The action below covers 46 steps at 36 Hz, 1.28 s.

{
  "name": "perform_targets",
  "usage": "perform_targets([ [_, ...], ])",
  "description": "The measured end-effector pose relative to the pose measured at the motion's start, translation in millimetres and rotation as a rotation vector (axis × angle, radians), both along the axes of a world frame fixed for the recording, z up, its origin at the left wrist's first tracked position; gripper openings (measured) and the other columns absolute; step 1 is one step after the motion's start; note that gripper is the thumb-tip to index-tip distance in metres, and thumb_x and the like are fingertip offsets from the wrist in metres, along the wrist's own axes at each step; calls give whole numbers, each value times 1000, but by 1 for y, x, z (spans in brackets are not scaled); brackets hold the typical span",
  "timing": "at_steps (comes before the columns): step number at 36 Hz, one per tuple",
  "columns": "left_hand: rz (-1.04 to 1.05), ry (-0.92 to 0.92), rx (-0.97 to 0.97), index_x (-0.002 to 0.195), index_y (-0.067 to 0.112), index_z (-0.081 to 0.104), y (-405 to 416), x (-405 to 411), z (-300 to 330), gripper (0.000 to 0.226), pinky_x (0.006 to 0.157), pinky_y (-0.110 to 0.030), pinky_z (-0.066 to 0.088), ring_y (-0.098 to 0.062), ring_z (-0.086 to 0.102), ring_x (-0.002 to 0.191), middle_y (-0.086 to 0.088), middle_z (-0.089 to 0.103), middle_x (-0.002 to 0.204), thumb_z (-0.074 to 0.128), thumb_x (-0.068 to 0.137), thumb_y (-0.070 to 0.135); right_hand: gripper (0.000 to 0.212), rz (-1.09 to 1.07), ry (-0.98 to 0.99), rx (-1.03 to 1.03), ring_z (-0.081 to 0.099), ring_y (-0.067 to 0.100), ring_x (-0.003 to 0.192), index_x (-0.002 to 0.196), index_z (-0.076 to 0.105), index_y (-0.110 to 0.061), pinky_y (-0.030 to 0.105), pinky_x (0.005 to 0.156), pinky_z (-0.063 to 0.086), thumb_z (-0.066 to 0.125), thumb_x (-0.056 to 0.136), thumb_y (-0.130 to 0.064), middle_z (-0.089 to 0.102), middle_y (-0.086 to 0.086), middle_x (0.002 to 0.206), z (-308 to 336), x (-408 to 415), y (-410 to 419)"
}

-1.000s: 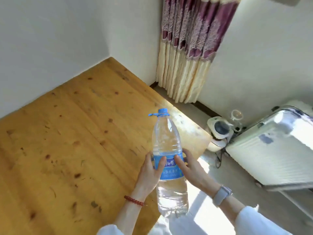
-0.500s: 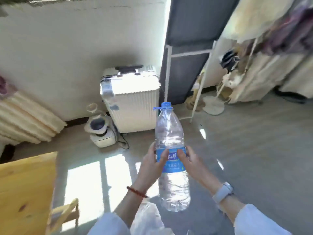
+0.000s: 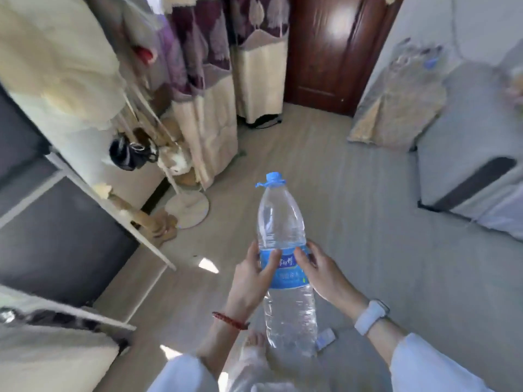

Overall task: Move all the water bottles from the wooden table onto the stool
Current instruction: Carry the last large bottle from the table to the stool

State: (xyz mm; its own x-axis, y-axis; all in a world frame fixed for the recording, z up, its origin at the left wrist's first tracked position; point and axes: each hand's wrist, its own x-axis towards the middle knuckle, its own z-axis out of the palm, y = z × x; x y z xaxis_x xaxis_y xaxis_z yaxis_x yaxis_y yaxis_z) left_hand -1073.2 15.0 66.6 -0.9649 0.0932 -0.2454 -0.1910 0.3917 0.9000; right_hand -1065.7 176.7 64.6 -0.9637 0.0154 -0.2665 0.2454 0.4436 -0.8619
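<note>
White sleeves (image 3: 430,366); red bead bracelet (image 3: 229,321) left; pale watch (image 3: 371,316) right.

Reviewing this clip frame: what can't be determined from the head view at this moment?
- Stool and wooden table: neither is in the head view, so distance to the goal is unknown.
- Other bottles: none visible; how many remain cannot be told.
- Water bottle label: both the left hand and right hand cover its sides; the print is blurred.
- Small white object on the floor: partly hidden behind the bottle's base, unidentifiable.
- Right-hand furniture: motion-blurred and cut off by the edge.
</note>
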Motion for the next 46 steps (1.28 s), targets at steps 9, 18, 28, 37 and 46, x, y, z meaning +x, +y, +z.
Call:
perform_targets([
  [9,-376,14,-89,111,27,54,142,-171,15,29,64,-15,43,-11,62,77,5,69,87,48,89,45,24,-384,-7,-17,63,-4,69,106,50,-41,6,57,44,43,86,-53,68,-14,83,9,-109,122],
  [18,-561,13,-93,102,16,51,313,-310,-1,25,62,-21,39,-21,64,82,-2,67,87,49,90,39,27,-553,-27,-8,63,-2,73,110,49,-35,12,58,44,43,89,-50,66,-10,88,-14,-227,280],
  [28,-652,99,-41,121,23,44,508,-504,22,30,55,-1,37,5,58,69,13,61,88,44,94,36,29,-570,49,-57,63,1,88,119,43,-39,19,74,50,39,92,-46,64,-12,103,25,-411,462],
  [37,-645,56,134,111,31,43,641,-673,17,43,78,-20,49,0,62,87,5,64,101,37,81,62,37,-502,146,-83,62,2,99,130,37,-35,31,88,52,40,93,-42,62,-11,115,31,-570,588],
  [46,-651,-15,214,125,26,33,775,-867,26,77,85,-44,53,-14,65,95,3,63,112,48,67,74,48,-420,168,-78,61,6,106,132,34,-42,34,92,51,45,86,-50,60,-13,122,36,-744,726],
])
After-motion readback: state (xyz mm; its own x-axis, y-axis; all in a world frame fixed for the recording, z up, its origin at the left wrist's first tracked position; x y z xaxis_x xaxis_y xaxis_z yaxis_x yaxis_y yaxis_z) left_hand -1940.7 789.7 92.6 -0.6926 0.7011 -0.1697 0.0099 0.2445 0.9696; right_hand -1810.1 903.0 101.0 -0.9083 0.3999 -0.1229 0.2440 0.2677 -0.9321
